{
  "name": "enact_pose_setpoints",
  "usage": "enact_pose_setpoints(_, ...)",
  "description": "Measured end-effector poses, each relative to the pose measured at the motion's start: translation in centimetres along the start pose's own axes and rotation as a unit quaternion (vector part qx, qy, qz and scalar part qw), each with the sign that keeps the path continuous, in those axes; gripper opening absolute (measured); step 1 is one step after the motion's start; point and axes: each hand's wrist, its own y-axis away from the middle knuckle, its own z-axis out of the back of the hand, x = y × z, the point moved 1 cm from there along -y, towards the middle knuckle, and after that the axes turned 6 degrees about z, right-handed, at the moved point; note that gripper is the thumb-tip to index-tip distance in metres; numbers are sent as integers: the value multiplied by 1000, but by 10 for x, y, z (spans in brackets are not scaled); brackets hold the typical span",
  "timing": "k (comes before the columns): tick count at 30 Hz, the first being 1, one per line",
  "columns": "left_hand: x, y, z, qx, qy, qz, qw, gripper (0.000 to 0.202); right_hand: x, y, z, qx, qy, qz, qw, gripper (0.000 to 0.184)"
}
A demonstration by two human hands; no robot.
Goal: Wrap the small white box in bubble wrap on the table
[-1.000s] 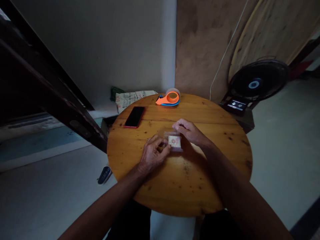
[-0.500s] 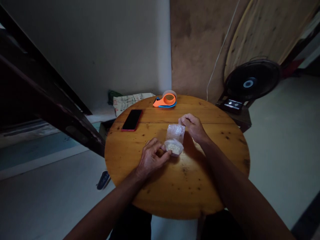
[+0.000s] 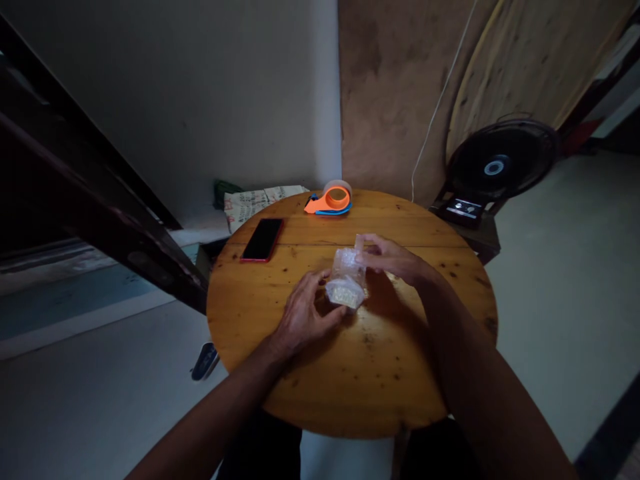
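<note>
Cups the left hand (image 3: 304, 313) around the near-left side of the clear bubble-wrapped bundle (image 3: 345, 283), with finger and thumb spread apart; no telling how firmly gripped. Has the bundle down on the round wooden table (image 3: 370, 407), between both hands. Rests the right hand (image 3: 395, 259) at its far-right edge, with fingertips on the wrap beside a clear sliver (image 3: 359, 241); too small to tell whether pinched.

Looks midway through: wrapped around a pale item (image 3: 344, 295) at the near end, looser towards the far end, with no fastening clearly visible. Could be going on or coming off; leaves that looser part unsettled, by the look.

Over to the tabletop: at left a dark phone (image 3: 263, 240), then near the far rim an orange tape dispenser (image 3: 330, 201), untouched.

And the dim room: at left a dark wooden frame (image 3: 137, 260), footwear (image 3: 204, 361) on the floor (image 3: 120, 400), a printed sheet (image 3: 260, 202) just past the rim; ahead, a grey wall (image 3: 260, 100), then a brown panel (image 3: 390, 100) and white cord (image 3: 434, 123); far right, a black fan (image 3: 493, 143).
</note>
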Motion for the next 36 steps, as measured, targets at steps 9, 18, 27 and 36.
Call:
enact_pose_setpoints(9, 3, 0, 1, 27, -25, -63, 997, 65, -20, -18, -22, -55, -41, 82, 994, 39)
enact_pose_setpoints(18, -6, 3, 14, 12, 28, -118, 993, 54, -33, -26, -16, -184, -42, 88, 978, 51)
enact_pose_setpoints(27, 0, 2, 10, -16, 22, -108, 994, 48, -30, -22, -2, -224, 62, 82, 969, 39)
enact_pose_setpoints(36, 1, 1, 9, 42, -13, -79, 996, 63, 19, 3, -20, -140, 280, 124, 941, 25)
